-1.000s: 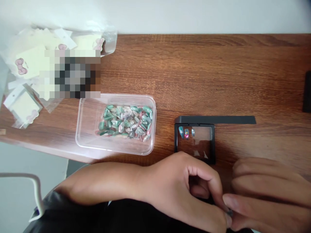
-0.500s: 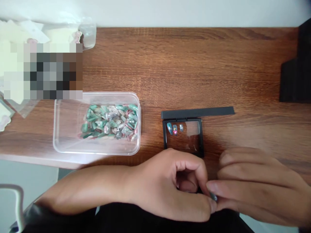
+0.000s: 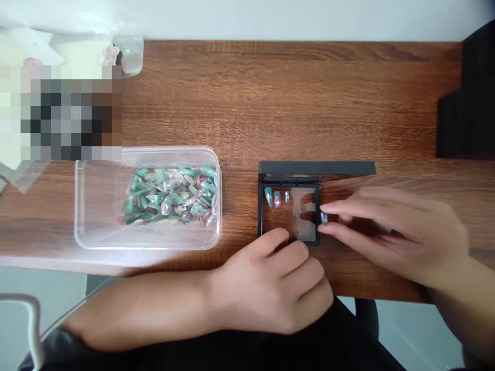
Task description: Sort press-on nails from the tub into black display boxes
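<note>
My right hand [image 3: 402,232] pinches a small shiny press-on nail [image 3: 324,218] between thumb and fingertip, at the right edge of a black case [image 3: 317,198]. The case lies open, its lid [image 3: 317,168] raised at the back. Three decorated nails sit in its upper left part: a pointed blue nail [image 3: 268,197], a nail with a pink gem [image 3: 277,200] and a smaller silvery nail [image 3: 286,197]. At the case's front edge, my left hand [image 3: 286,283] is closed with curled fingers. Its fingertips are hidden, so whatever it may hold cannot be seen.
To the left stands a clear plastic tub [image 3: 100,242] with many green, pink and silvery nails [image 3: 170,198] in it. Pale cards and clear bags [image 3: 131,54] lie at the far left, partly blurred. A black object [image 3: 467,118] stands at the right edge of the wooden table [image 3: 290,103].
My hands have moved apart. The right hand has carried the nail up to the case's right edge, while the left has turned knuckles up by its front. The lid looks tilted differently.
</note>
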The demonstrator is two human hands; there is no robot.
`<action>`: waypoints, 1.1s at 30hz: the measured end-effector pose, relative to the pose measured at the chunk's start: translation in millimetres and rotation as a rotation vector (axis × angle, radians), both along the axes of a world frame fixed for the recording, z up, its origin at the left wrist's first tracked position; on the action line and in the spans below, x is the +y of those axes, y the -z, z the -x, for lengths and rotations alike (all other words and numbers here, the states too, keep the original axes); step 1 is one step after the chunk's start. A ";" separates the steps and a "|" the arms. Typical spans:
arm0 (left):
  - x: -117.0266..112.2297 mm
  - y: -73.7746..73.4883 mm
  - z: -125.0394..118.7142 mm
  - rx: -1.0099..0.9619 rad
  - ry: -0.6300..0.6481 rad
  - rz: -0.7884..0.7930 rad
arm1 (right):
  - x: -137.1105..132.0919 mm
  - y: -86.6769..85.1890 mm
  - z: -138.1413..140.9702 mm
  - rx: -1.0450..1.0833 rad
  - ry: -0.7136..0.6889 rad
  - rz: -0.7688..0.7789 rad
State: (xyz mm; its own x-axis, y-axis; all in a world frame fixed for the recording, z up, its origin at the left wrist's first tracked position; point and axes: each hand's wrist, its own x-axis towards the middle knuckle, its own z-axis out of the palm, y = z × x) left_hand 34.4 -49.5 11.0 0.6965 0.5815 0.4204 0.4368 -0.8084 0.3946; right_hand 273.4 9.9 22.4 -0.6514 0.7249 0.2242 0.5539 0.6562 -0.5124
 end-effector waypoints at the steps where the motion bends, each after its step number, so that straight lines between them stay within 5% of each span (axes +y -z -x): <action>1: 0.2 0.3 0.9 0.034 0.012 -0.025 | 0.3 3.6 2.5 -0.033 -0.002 -0.036; 17: -4.2 1.9 3.9 0.046 0.041 -0.051 | 6.8 10.6 19.7 -0.137 0.140 0.006; 33: -2.2 2.9 2.8 0.039 0.129 -0.050 | 11.9 16.3 9.3 -0.001 0.093 0.169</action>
